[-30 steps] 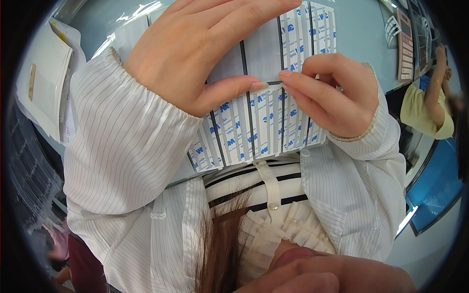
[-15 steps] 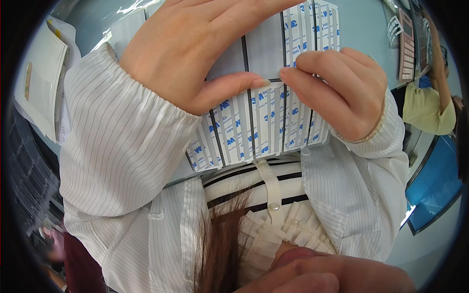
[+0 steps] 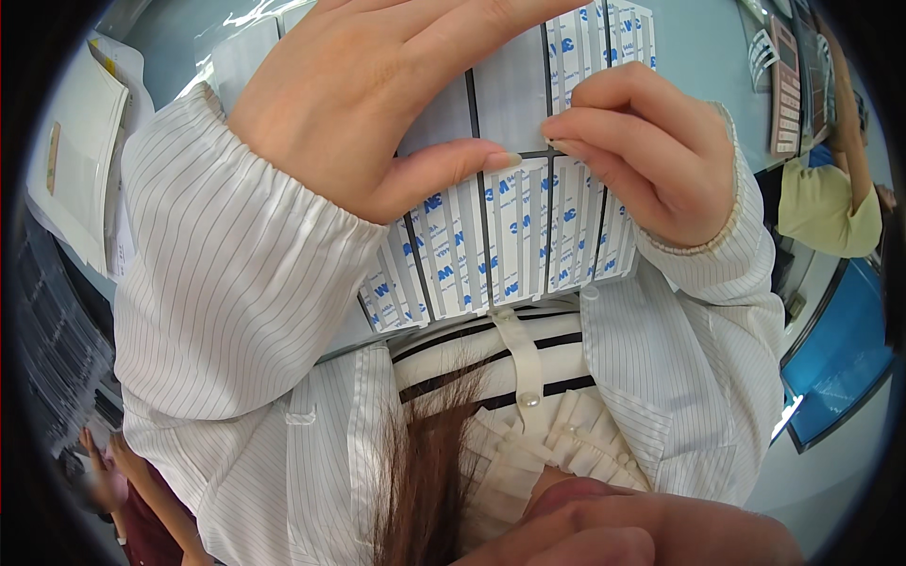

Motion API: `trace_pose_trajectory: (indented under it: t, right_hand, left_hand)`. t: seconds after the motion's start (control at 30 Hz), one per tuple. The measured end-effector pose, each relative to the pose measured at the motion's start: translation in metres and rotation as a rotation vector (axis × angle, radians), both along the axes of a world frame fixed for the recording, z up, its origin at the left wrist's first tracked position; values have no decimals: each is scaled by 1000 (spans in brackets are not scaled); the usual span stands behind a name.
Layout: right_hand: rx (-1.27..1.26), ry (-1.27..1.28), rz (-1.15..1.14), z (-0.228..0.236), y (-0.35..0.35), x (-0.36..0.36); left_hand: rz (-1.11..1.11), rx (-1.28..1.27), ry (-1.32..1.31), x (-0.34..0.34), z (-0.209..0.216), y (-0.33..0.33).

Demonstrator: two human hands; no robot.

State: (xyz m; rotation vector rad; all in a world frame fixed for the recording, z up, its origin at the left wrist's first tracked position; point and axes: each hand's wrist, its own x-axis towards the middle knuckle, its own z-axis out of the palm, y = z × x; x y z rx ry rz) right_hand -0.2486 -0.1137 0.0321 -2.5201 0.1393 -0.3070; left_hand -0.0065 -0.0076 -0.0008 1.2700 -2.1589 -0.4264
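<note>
In front of my chest lies a flat sheet with rows of adhesive strips (image 3: 514, 226), their white backing printed in blue. Thin black lines split it into sections, and plain grey sections (image 3: 510, 104) fill its upper middle. My left hand (image 3: 340, 113) rests flat across the upper left of the sheet with its fingers stretched. Its thumb lies along the upper edge of a strip section, and its fingertips run out of the picture. Just right of that thumb, my right hand (image 3: 665, 156) pinches thumb and forefinger together at a crossing of black lines. Whatever sits in the pinch is too small to make out.
Papers and a white envelope-like packet (image 3: 80, 160) lie at the left, above a dark stack (image 3: 57, 325). A pink calculator (image 3: 785, 85) is at the right. Co-workers show at the right, in a yellow top (image 3: 830, 208), and at the lower left, in dark red (image 3: 156, 514).
My right hand has shifted slightly, its fingers more bent and its pinch still at the line crossing. My left hand stays put. At the lower left, a co-worker's arms have come into view.
</note>
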Motion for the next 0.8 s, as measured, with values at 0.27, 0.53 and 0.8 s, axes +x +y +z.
trace_pose_trajectory:
  t: [0.27,0.53,0.8]
  right_hand:
    - [-220,-27,58,3,6,-6]
    - [-287,8,121,7,8,3]
    - [-206,-106,-8,-7,11,0]
  left_hand:
    - [-23,85,3,-2,9,0]
    - [-27,1,29,1,0,0]
    - [-32,-37,40,1,-3,1]
